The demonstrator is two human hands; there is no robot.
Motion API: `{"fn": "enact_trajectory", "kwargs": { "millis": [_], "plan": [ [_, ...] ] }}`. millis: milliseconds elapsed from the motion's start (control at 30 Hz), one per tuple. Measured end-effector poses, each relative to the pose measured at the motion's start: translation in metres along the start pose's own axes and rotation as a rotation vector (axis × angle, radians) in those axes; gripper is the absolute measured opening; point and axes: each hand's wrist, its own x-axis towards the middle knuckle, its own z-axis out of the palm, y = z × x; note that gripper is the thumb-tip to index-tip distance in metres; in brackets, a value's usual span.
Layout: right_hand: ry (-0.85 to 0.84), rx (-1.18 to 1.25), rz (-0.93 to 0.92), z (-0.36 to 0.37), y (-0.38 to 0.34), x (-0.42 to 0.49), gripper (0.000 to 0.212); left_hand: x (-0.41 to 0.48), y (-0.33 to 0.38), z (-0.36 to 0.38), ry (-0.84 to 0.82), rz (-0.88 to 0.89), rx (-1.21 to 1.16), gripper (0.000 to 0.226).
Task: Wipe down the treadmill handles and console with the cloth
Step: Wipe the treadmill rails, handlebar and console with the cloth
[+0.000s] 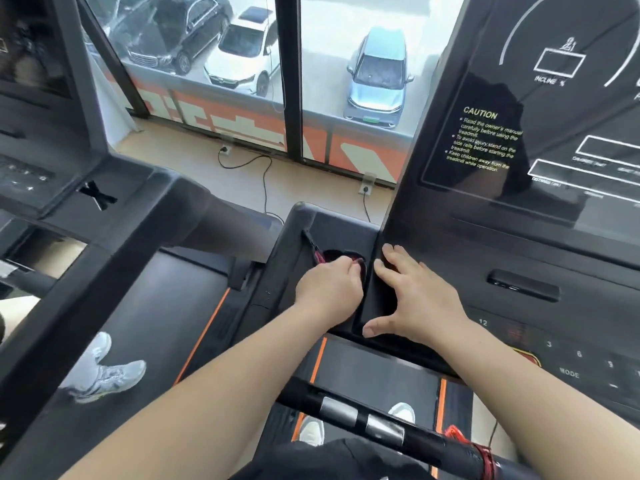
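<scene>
Left grip (329, 285) clenches the cloth (319, 255) in the pocket (332, 226) at the left edge of the console (519, 258); right grip (415, 296) lies flat, released. Best work the cloth into every corner

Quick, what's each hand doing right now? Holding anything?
Left hand: closed, gripping the dark cloth in the side tray.
Right hand: open, fingers spread flat on the console, holding nothing.

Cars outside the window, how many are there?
3: a black car on the left, a white car in the middle and a blue car on the right. More may be hidden behind the window frame.
</scene>
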Motion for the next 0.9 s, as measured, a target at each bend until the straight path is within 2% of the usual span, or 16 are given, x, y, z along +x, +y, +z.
{"fn": "enact_trajectory", "kwargs": {
  "millis": [167, 233, 333, 467, 533, 633, 700, 767, 833, 900],
  "plan": [
    [-0.003, 0.019, 0.003, -0.003, -0.001, -0.001, 0.125, -0.003, -0.077, -0.019, 0.051, 0.669, 0.472, 0.037],
    [-0.008, 0.015, 0.004, -0.002, -0.001, -0.002, 0.125, 0.013, -0.104, -0.042, 0.009, 0.761, 0.617, 0.044],
    [-0.007, 0.015, 0.004, -0.002, -0.002, -0.001, 0.126, 0.017, -0.09, -0.038, -0.066, 0.595, 0.7, 0.051],
    [-0.008, 0.009, 0.0, 0.0, -0.001, -0.002, 0.125, -0.013, -0.036, 0.012, 0.026, 0.226, 0.489, 0.05],
    [-0.007, -0.005, -0.003, 0.001, -0.001, -0.002, 0.125, -0.024, -0.016, 0.016, 0.11, 0.119, 0.278, 0.047],
    [0.007, 0.009, -0.005, 0.003, 0.0, -0.002, 0.127, -0.013, -0.01, -0.007, 0.091, -0.133, -0.134, 0.04],
    [0.005, 0.005, -0.01, 0.002, -0.001, -0.002, 0.127, 0.0, -0.021, -0.026, 0.097, -0.256, -0.435, 0.043],
    [0.0, 0.01, -0.018, 0.002, -0.001, -0.003, 0.126, 0.0, -0.029, -0.031, 0.132, -0.22, -0.508, 0.045],
    [0.009, 0.025, -0.014, 0.004, 0.0, -0.003, 0.126, -0.026, -0.028, -0.011, 0.144, 0.004, -0.268, 0.035],
    [0.018, 0.01, -0.03, 0.004, 0.001, -0.002, 0.123, -0.068, -0.03, 0.024, 0.224, 0.278, 0.014, 0.033]
  ]
}}
